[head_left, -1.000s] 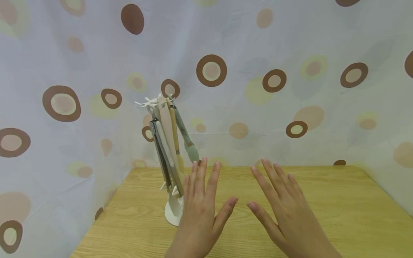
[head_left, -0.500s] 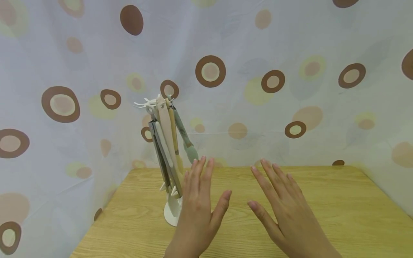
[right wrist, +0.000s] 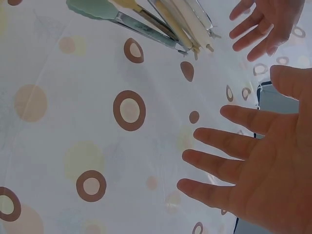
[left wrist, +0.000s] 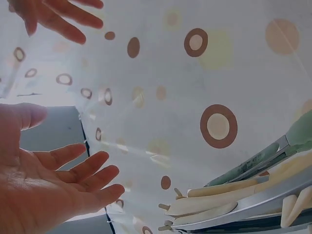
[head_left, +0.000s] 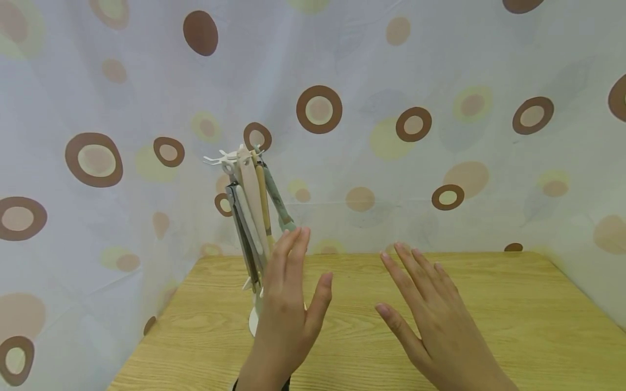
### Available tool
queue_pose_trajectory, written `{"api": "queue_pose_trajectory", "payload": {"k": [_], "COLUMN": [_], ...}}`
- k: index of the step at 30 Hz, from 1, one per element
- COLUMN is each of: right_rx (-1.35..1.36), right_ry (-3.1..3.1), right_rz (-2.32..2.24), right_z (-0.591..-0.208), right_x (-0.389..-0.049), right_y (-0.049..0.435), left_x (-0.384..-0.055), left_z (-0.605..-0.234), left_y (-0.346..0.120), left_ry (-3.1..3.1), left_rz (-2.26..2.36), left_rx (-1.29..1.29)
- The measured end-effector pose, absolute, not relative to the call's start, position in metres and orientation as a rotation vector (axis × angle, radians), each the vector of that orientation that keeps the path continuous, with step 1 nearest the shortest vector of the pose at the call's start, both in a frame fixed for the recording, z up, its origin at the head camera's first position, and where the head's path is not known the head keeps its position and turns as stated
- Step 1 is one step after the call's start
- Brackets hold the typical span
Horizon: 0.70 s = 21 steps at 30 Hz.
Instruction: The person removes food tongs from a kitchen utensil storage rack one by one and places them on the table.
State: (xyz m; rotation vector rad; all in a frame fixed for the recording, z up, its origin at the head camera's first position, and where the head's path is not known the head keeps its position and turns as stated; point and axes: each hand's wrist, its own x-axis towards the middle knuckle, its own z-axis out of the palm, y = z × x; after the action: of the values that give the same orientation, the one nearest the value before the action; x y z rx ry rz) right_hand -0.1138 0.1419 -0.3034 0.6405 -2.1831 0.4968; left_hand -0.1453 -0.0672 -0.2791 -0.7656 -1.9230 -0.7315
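Note:
On the left of the table stands a white utensil rack with hooks at its top, several kitchen tools hanging from it. Among them are green tongs, a yellow-handled tool, a beige one and a grey metal one. My left hand is raised just right of the rack, in front of its lower part, fingers extended and nothing held. In the head view it covers the tongs' lower end; contact cannot be made out. My right hand hovers over the table's middle right, palm down, fingers spread, holding nothing.
A light wooden table spreads beneath both hands. Behind it and along both sides hangs a pale curtain printed with brown and yellow ovals. The rack's round white base is partly hidden by the left hand.
My left hand has moved left toward the rack and turned, its fingers drawing together and now overlapping the hanging tools in the head view. The right hand has stayed almost still.

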Motion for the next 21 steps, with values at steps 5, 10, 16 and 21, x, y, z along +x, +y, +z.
{"api": "queue_pose_trajectory", "payload": {"k": [5, 10, 16, 21], "right_rx": [0.645, 0.655, 0.668, 0.666], "right_ry": [-2.174, -2.158, -2.151, -2.187], "right_rz": [0.493, 0.484, 0.48, 0.474], "right_z": [-0.304, -0.304, -0.303, -0.303], "right_x": [-0.114, -0.115, -0.114, -0.114], "right_y": [0.142, 0.142, 0.141, 0.142], "left_x": [-0.148, -0.153, -0.159, -0.164], "left_z": [-0.273, -0.269, -0.263, -0.259], "left_y": [-0.074, -0.081, -0.09, -0.096], "left_ry": [-1.905, -1.888, -1.824, -1.792], "left_rz": [-0.736, -0.731, -0.725, -0.728], "left_rx": [-0.769, -0.75, -0.735, -0.726]}}
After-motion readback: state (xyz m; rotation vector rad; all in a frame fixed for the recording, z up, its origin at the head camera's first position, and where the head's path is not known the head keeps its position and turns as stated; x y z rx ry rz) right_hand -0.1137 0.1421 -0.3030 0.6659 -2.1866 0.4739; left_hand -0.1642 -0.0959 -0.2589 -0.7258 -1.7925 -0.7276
